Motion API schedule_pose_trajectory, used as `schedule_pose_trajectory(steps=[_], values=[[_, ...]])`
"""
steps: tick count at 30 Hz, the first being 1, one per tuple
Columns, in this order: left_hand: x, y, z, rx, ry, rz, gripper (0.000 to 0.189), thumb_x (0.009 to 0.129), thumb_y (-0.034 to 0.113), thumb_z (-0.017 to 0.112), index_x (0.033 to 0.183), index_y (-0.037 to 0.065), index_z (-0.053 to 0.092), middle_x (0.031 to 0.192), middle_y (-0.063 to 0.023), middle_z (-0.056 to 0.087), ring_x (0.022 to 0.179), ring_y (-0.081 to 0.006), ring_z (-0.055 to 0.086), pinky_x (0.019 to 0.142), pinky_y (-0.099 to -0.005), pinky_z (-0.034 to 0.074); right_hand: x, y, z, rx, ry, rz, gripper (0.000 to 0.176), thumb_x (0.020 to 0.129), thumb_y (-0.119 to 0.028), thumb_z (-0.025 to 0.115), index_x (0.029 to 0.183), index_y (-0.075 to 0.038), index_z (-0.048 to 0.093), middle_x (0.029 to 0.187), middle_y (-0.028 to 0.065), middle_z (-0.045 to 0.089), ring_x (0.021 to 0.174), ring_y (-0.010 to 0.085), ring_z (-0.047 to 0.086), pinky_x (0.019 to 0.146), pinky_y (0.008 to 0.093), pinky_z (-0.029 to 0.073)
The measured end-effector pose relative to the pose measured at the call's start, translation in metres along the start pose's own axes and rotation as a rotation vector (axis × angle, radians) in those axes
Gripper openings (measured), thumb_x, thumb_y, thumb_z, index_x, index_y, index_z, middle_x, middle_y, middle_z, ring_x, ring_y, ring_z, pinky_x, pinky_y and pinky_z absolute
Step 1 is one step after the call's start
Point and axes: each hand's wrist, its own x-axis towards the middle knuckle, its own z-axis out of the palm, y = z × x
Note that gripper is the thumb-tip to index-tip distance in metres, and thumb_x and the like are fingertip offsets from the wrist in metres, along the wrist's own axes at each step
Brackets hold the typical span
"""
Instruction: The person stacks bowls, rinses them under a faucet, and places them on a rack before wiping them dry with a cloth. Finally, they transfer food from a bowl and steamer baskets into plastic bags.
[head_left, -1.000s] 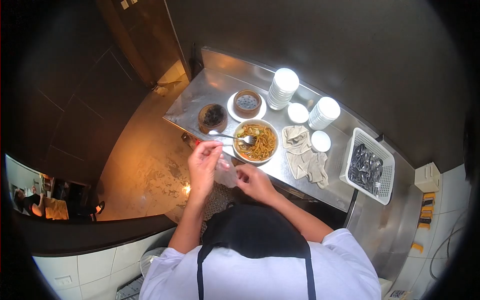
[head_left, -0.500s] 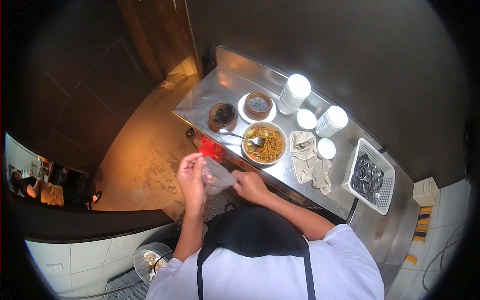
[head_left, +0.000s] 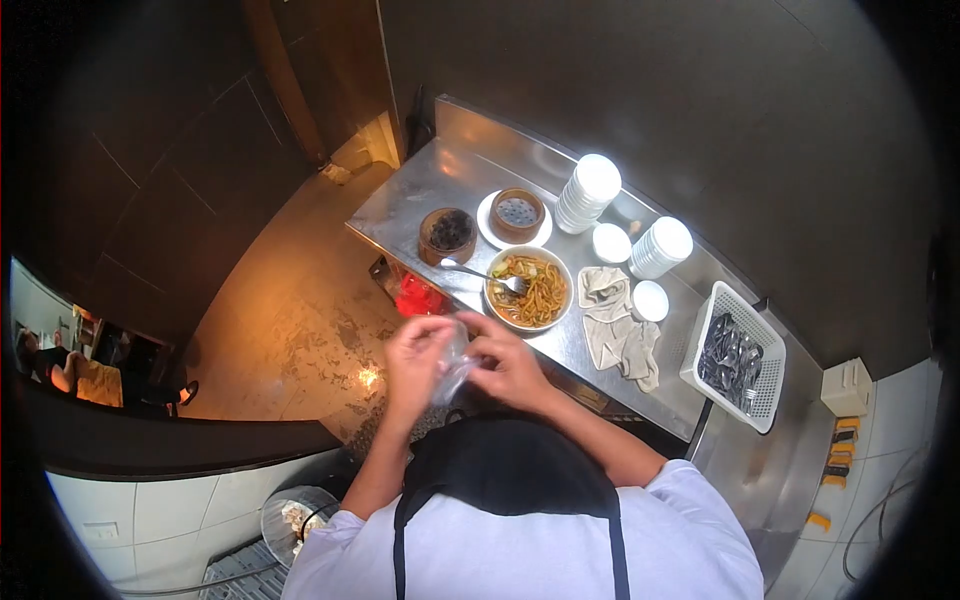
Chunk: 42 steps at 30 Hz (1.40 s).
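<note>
A clear plastic bag (head_left: 455, 368), thin and crumpled, hangs between my two hands in front of the apron. My left hand (head_left: 410, 365) pinches it on one side with closed fingers. On the other side my right hand (head_left: 508, 368) is closed on it too, its fingertips close to those of the left. Just beyond, on the steel counter (head_left: 400, 200), stands a white bowl of noodles (head_left: 545, 290) with a fork (head_left: 480, 272) lying across it. Behind the bowl, a round brown steamer (head_left: 517, 212) sits on a white plate (head_left: 543, 232).
Another brown round container (head_left: 446, 236) with dark contents stands at the counter's left. Stacked white dishes (head_left: 588, 190), a crumpled cloth (head_left: 620, 335) and a white basket (head_left: 765, 400) of cutlery are to the right. A red item (head_left: 418, 296) shows below the counter edge.
My hands have come closer together, and the bag, spread out before, is now bunched between them. My right hand has moved up and its fingers now work at the bag.
</note>
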Motion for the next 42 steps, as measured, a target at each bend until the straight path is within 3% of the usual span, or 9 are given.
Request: schedule_pose_trajectory(steps=[4,7,13,18,27,32,34,39,42], values=[[-0.002,0.009,-0.006,0.181,-0.1,0.314,0.031,0.086,0.006,0.076,0.115,0.001,0.067,0.109,-0.0084,0.068,0.099,-0.0148,0.064,0.09,-0.0311,0.051,0.006,0.002,0.018,0.396,-0.01,0.235,0.014,0.083,-0.005,0.071,0.094,-0.001,0.065,0.106,0.0037,0.069,0.087,0.0135,0.067,0.072,0.0275,0.053],[0.003,0.008,-0.012,-0.343,-0.246,0.253,0.068,0.076,0.021,0.087,0.134,0.002,0.056,0.123,-0.0102,0.063,0.119,-0.0221,0.058,0.109,-0.0397,0.04,0.013,-0.004,0.004,0.665,-0.043,0.363,0.016,0.086,-0.002,0.071,0.096,-0.007,0.059,0.098,0.0019,0.067,0.09,0.0079,0.062,0.079,0.0262,0.052],[0.001,-0.066,-0.01,0.313,-0.507,-0.258,0.05,0.081,0.016,0.082,0.125,0.004,0.062,0.105,-0.0067,0.068,0.096,-0.0115,0.064,0.081,-0.0324,0.052,0.029,-0.004,-0.015,0.622,0.09,0.236,0.019,0.083,0.003,0.07,0.091,-0.007,0.056,0.098,0.0062,0.068,0.095,0.0163,0.066,0.086,0.0312,0.053],[0.006,-0.064,-0.02,0.253,-0.391,-0.045,0.015,0.087,0.007,0.069,0.099,-0.002,0.069,0.072,-0.0043,0.066,0.064,-0.0116,0.063,0.061,-0.0302,0.052,0.062,-0.027,-0.126,0.797,0.686,-0.057,0.016,0.087,-0.003,0.071,0.088,-0.009,0.056,0.1,0.0121,0.066,0.077,0.011,0.062,0.068,0.0237,0.051],[0.017,-0.036,-0.005,0.611,-0.401,0.021,0.017,0.089,0.011,0.065,0.101,0.0,0.07,0.079,-0.0111,0.07,0.073,-0.0194,0.07,0.068,-0.0351,0.054,0.051,-0.038,-0.061,-0.599,-0.247,-0.598,0.025,0.083,-0.012,0.076,0.105,-0.005,0.067,0.122,0.015,0.066,0.112,0.0213,0.063,0.092,0.035,0.052],[0.015,-0.036,-0.013,0.474,-0.402,-0.257,0.018,0.09,0.016,0.063,0.098,0.002,0.071,0.079,-0.0089,0.071,0.07,-0.0175,0.071,0.067,-0.0342,0.054,0.072,-0.045,-0.105,0.47,0.371,0.129,0.01,0.094,-0.01,0.066,0.092,-0.001,0.065,0.099,0.014,0.069,0.086,0.0224,0.068,0.085,0.0344,0.053],[0.014,-0.035,-0.016,0.496,-0.355,-0.256,0.018,0.091,0.017,0.062,0.098,0.003,0.072,0.078,-0.0084,0.071,0.066,-0.0165,0.07,0.066,-0.0336,0.053,0.082,-0.058,-0.114,0.141,0.617,-0.112,0.007,0.094,-0.005,0.063,0.089,0.0,0.063,0.091,0.0103,0.068,0.082,0.0198,0.065,0.083,0.0341,0.053],[0.012,-0.038,-0.015,0.606,-0.341,-0.049,0.017,0.089,0.016,0.064,0.101,0.008,0.072,0.084,-0.0152,0.072,0.077,-0.0284,0.072,0.073,-0.0416,0.054,0.079,-0.084,-0.062,-0.444,-0.122,-0.565,0.034,0.077,-0.019,0.081,0.105,-0.005,0.07,0.098,0.0156,0.071,0.093,0.0335,0.069,0.085,0.0421,0.054],[0.008,-0.023,-0.01,0.853,-0.344,0.039,0.019,0.087,0.017,0.066,0.103,0.012,0.073,0.091,-0.0182,0.071,0.087,-0.0363,0.07,0.078,-0.0466,0.053,0.074,-0.029,-0.054,-0.477,-0.61,-0.299,0.026,0.082,-0.02,0.075,0.106,-0.008,0.073,0.089,0.0138,0.071,0.08,0.0327,0.07,0.075,0.044,0.056]])
